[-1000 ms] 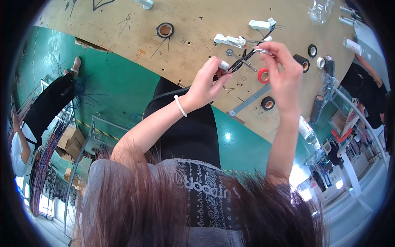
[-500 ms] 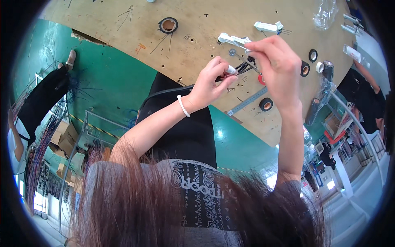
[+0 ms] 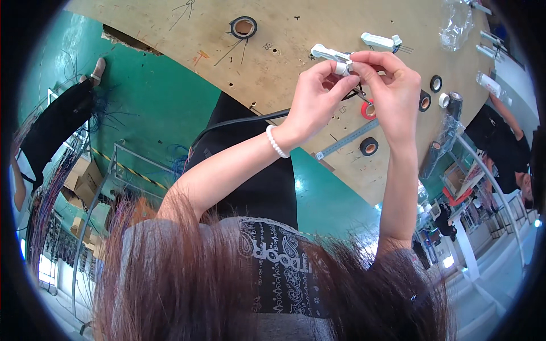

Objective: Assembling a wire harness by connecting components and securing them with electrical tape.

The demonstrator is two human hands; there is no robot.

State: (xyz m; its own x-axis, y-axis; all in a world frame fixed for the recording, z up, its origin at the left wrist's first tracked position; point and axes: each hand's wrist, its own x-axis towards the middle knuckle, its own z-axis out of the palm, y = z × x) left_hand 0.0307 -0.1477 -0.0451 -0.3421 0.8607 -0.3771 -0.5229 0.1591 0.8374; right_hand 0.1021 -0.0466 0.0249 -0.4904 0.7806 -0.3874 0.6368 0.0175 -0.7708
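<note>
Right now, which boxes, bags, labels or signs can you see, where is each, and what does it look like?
Cardboard boxes: brown, stacked on the floor, far left.
Clear plastic bag: crumpled, at the board's top right.
Printed shirt: black with white pattern, at the bottom middle.
Signs or screens: none that I can make out.
</note>
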